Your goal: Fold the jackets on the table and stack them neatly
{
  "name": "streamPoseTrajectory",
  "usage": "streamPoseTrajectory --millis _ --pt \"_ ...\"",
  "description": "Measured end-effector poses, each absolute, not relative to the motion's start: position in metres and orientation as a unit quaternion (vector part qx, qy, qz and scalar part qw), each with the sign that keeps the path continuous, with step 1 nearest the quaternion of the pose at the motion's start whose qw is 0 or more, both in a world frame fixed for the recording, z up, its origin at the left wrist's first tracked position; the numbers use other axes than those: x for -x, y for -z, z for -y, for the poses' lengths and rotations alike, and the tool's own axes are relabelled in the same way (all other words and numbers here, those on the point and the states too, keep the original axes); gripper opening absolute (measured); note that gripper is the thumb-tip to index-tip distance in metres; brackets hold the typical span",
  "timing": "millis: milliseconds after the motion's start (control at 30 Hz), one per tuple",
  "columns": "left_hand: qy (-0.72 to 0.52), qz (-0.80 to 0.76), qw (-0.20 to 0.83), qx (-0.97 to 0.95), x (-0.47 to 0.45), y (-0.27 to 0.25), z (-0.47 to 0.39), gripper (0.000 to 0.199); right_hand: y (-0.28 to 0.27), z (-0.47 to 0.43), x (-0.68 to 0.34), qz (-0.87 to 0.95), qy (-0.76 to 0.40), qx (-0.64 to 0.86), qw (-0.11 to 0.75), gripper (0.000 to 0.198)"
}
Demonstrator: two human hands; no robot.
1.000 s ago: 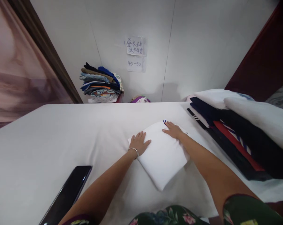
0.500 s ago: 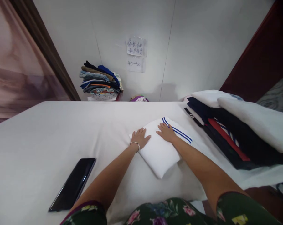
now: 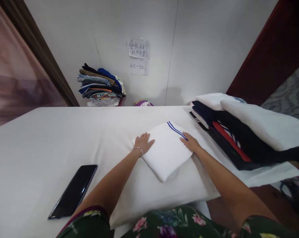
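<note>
A folded white garment (image 3: 165, 153) with two blue stripes along its far right edge lies on the white-covered table, one corner pointing toward me. My left hand (image 3: 144, 143), wearing a bracelet at the wrist, rests on the garment's left edge with fingers spread. On the right edge lies my right hand (image 3: 190, 142), fingers apart, touching the cloth over the near end of the stripes. Neither hand is closed around the cloth.
A black phone (image 3: 73, 191) lies on the table (image 3: 52, 138) at the left. Heaped clothes (image 3: 248, 132) in white, black and red occupy the right side. Behind the table, a stack of folded clothes (image 3: 100, 86) stands by the wall, under paper signs (image 3: 139, 54).
My right hand has slid right from the garment's upper part to its right edge, uncovering the upper stripes. My left hand stays on the left edge. The view has shifted slightly.
</note>
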State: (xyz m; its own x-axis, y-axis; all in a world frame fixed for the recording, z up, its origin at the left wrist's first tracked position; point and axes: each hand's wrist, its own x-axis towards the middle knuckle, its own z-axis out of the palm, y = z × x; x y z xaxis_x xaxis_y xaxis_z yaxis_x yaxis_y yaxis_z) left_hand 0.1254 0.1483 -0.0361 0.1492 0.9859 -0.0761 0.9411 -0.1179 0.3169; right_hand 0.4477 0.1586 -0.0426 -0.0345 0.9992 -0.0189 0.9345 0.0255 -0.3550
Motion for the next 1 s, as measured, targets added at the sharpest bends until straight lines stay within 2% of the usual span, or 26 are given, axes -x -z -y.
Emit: streamPoseTrajectory --millis 100,233,400,633,733,833,900,1000 --pt "-0.112 -0.661 0.132 -0.73 -0.127 0.028 -0.14 0.062 0.049 -0.149 -0.451 0.686 -0.134 0.702 0.14 0.06" --pt "-0.149 -0.606 0.097 -0.775 -0.138 0.027 -0.101 0.059 0.05 -0.122 -0.439 0.727 -0.065 0.662 0.169 0.056" --pt "-0.13 -0.499 0.036 -0.856 -0.153 0.047 -0.05 0.061 0.06 -0.088 -0.429 0.844 -0.028 0.523 0.12 0.053" --pt "-0.148 -0.501 -0.001 -0.853 -0.156 0.057 -0.047 0.058 0.061 -0.088 -0.428 0.84 -0.045 0.526 0.124 0.052" --pt "-0.165 -0.494 0.026 -0.853 -0.153 0.053 -0.049 0.055 0.062 -0.083 -0.432 0.807 -0.088 0.547 0.202 0.05" --pt "-0.222 -0.53 0.106 -0.812 -0.14 0.043 -0.058 0.05 0.065 -0.078 -0.446 0.703 -0.131 0.603 0.352 0.057" --pt "-0.299 -0.6 0.162 -0.724 -0.127 0.036 -0.069 0.048 0.064 -0.077 -0.46 0.589 -0.196 0.657 0.429 0.066" --pt "-0.415 -0.696 0.299 -0.505 -0.106 0.027 -0.087 0.051 0.057 -0.086 -0.48 0.415 -0.347 0.688 0.484 0.081"
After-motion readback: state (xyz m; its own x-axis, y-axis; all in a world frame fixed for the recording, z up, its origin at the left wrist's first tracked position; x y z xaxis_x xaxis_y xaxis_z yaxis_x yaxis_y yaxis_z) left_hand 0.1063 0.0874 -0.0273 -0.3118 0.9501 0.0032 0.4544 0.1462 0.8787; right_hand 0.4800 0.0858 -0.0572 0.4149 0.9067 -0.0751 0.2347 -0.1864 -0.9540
